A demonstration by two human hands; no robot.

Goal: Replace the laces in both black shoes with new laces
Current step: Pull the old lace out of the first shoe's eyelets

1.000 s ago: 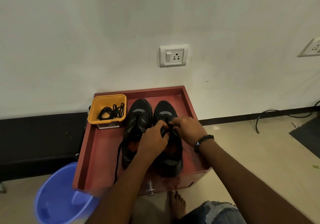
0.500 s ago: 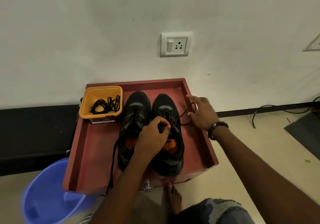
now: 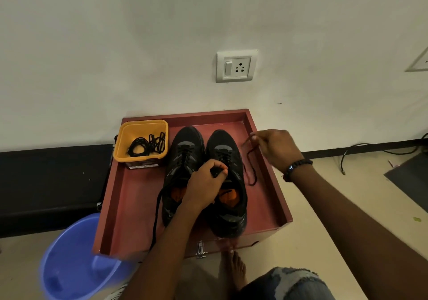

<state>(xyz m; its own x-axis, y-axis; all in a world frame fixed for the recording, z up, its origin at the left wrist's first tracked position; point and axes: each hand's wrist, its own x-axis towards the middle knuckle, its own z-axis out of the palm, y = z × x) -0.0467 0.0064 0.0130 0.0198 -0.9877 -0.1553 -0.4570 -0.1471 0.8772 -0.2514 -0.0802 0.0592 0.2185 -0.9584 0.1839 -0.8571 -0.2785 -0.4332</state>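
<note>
Lace pinched in right hand fingers, beside shoe.

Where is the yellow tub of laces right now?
In the head view, the yellow tub sits in the far left corner of the red tray, just left of the left black shoe, near the wall.
</note>
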